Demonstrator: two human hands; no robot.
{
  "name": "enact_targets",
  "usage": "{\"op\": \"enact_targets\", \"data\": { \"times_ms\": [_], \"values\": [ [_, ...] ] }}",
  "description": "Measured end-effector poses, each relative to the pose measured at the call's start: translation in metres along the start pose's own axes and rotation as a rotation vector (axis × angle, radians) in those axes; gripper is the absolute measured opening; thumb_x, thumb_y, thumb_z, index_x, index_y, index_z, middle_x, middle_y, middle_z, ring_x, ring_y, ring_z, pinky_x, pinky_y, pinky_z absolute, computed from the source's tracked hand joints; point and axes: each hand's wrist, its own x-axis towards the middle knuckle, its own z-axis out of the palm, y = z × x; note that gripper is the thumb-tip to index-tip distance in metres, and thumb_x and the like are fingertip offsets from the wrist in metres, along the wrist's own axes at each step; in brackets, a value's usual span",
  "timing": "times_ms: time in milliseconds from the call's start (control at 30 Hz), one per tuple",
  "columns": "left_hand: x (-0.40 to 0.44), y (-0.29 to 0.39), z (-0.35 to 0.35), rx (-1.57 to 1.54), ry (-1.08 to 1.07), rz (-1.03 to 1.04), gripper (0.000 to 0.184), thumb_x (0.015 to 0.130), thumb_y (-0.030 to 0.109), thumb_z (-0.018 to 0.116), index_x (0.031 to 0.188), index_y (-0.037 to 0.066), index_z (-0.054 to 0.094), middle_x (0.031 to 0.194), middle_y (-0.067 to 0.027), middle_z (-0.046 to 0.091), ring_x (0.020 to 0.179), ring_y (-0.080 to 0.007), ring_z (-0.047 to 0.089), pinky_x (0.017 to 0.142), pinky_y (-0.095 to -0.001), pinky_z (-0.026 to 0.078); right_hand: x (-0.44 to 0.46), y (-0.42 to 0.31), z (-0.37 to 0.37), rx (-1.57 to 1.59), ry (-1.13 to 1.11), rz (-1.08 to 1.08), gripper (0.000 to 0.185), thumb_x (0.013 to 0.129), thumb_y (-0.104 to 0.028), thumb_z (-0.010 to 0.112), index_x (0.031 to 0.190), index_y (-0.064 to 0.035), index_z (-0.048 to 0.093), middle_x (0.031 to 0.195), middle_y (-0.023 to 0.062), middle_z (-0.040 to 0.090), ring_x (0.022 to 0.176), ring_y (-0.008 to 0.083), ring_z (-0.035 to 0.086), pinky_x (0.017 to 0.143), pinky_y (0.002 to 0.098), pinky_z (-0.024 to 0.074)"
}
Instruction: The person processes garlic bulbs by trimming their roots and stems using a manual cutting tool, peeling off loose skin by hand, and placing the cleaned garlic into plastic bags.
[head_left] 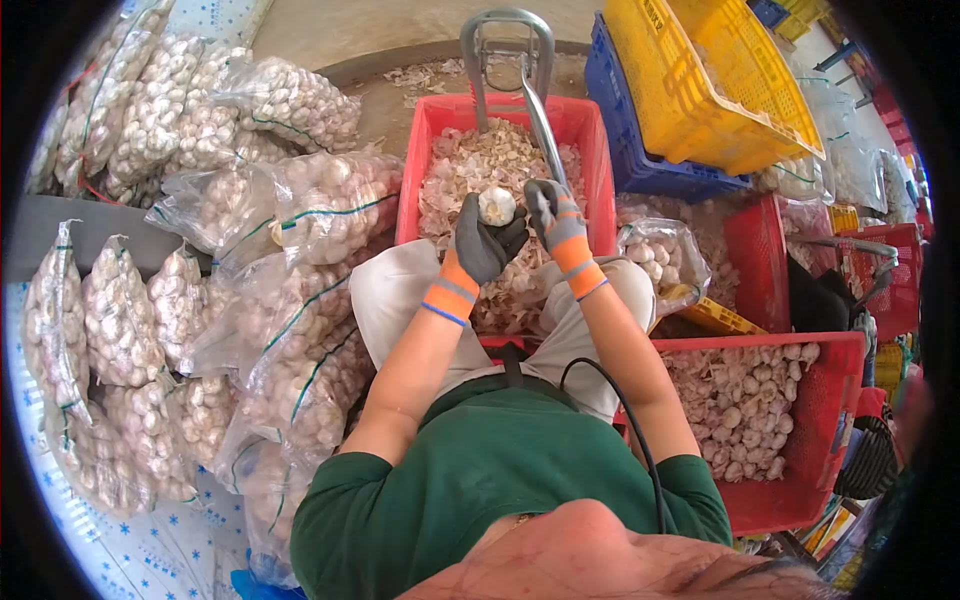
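A: Hand status?
B: Left hand [481, 246] grasps the garlic bulb [497, 206]; right hand [556, 214] is curled just beside it; whether it grips anything, I cannot tell.
A: Correct handling?
B: Support the bulb from below; hold it steady where it is, above the loose skins [458, 172] inside the red crate [598, 180].

A dark green short-sleeved T-shirt [530, 450] was worn with off-white trousers [392, 295] and a black strap [512, 365] at the waist. The work gloves [480, 254] had grey hand sections, orange cuffs [461, 276] ringed by a grey band [455, 289] and blue hems [443, 314]; a thin black cable [640, 440] curved along the shirt's right side
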Motion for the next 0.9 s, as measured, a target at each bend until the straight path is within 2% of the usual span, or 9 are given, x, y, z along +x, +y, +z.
{"op": "enact_targets", "data": {
  "times_ms": [100, 200, 367, 533, 700, 767, 800, 867, 900],
  "values": [
    [-0.004, 0.002, 0.011, 0.005, -0.066, -0.019, 0.060, 0.088, 0.060, 0.029, 0.117, 0.012, 0.050, 0.105, -0.0080, 0.060, 0.094, -0.0219, 0.059, 0.086, -0.0402, 0.046, -0.004, -0.003, 0.002, -0.214, -0.162, -0.172, 0.044, 0.082, -0.018, 0.063, 0.122, -0.0066, 0.050, 0.102, 0.0170, 0.060, 0.093, 0.0279, 0.060, 0.082, 0.0320, 0.0462],
    [0.001, -0.001, 0.008, -0.006, -0.094, 0.015, 0.061, 0.088, 0.061, 0.031, 0.120, 0.013, 0.049, 0.106, -0.0081, 0.059, 0.096, -0.0224, 0.058, 0.086, -0.0398, 0.046, -0.001, 0.012, 0.014, 0.264, -0.328, 0.079, 0.052, 0.081, -0.018, 0.063, 0.128, -0.0048, 0.045, 0.107, 0.0165, 0.060, 0.102, 0.0248, 0.058, 0.086, 0.0309, 0.0445],
    [0.000, 0.007, 0.000, -0.054, -0.009, -0.066, 0.055, 0.088, 0.059, 0.034, 0.114, 0.015, 0.053, 0.103, -0.0047, 0.062, 0.095, -0.0220, 0.059, 0.081, -0.0406, 0.047, 0.003, -0.009, -0.002, 0.389, -0.403, 0.161, 0.036, 0.091, -0.017, 0.053, 0.122, -0.0002, 0.051, 0.113, 0.0100, 0.060, 0.099, 0.0131, 0.056, 0.086, 0.0260, 0.0437],
    [-0.008, 0.008, 0.004, -0.033, -0.021, -0.021, 0.045, 0.088, 0.053, 0.042, 0.109, 0.014, 0.053, 0.096, -0.0035, 0.062, 0.095, -0.0211, 0.059, 0.080, -0.0379, 0.048, 0.001, 0.015, 0.009, 0.666, -0.346, 0.224, 0.033, 0.092, -0.017, 0.052, 0.120, 0.0020, 0.052, 0.112, 0.0088, 0.060, 0.097, 0.0129, 0.056, 0.084, 0.0261, 0.0452],
    [-0.015, 0.000, 0.007, 0.361, -0.199, 0.302, 0.030, 0.085, 0.022, 0.058, 0.111, 0.009, 0.049, 0.106, -0.0056, 0.057, 0.095, -0.0168, 0.058, 0.082, -0.0349, 0.051, 0.011, 0.023, 0.004, 0.904, -0.254, 0.425, 0.036, 0.095, -0.021, 0.042, 0.121, 0.0031, 0.050, 0.116, 0.0112, 0.057, 0.099, 0.0178, 0.058, 0.084, 0.0290, 0.0472],
    [-0.006, -0.002, -0.001, 0.566, -0.171, 0.452, 0.034, 0.080, 0.004, 0.060, 0.111, 0.007, 0.046, 0.111, -0.0069, 0.052, 0.094, -0.0151, 0.056, 0.084, -0.0344, 0.052, 0.014, 0.010, -0.002, 1.089, -0.296, 0.503, 0.032, 0.093, -0.012, 0.046, 0.120, 0.0038, 0.050, 0.115, 0.0107, 0.057, 0.097, 0.0141, 0.056, 0.083, 0.0255, 0.0466],
    [0.001, -0.001, -0.001, 0.470, -0.145, 0.411, 0.036, 0.079, 0.002, 0.061, 0.111, 0.006, 0.045, 0.111, -0.0075, 0.052, 0.094, -0.0157, 0.056, 0.084, -0.0331, 0.051, 0.013, 0.008, -0.002, 1.181, -0.319, 0.543, 0.030, 0.092, -0.007, 0.047, 0.120, 0.0042, 0.050, 0.115, 0.0104, 0.057, 0.097, 0.0123, 0.055, 0.082, 0.0237, 0.0463],
    [0.013, -0.003, 0.000, 0.278, -0.092, 0.329, 0.041, 0.075, 0.000, 0.064, 0.111, 0.006, 0.045, 0.110, -0.0087, 0.053, 0.094, -0.0169, 0.056, 0.085, -0.0306, 0.050, 0.003, 0.021, 0.002, 0.934, -0.333, 0.415, 0.033, 0.088, -0.010, 0.057, 0.117, 0.0033, 0.053, 0.108, 0.0068, 0.060, 0.092, 0.0095, 0.055, 0.079, 0.0222, 0.0463],
    [0.009, -0.015, -0.001, 1.047, 0.017, 0.819, 0.049, 0.070, 0.002, 0.070, 0.111, 0.004, 0.044, 0.107, -0.0097, 0.053, 0.095, -0.0179, 0.056, 0.085, -0.0282, 0.049, 0.002, 0.015, 0.003, 0.858, -0.340, 0.384, 0.032, 0.087, -0.010, 0.058, 0.116, 0.0030, 0.054, 0.105, 0.0056, 0.060, 0.091, 0.0090, 0.055, 0.079, 0.0220, 0.0463]
  ]
}}
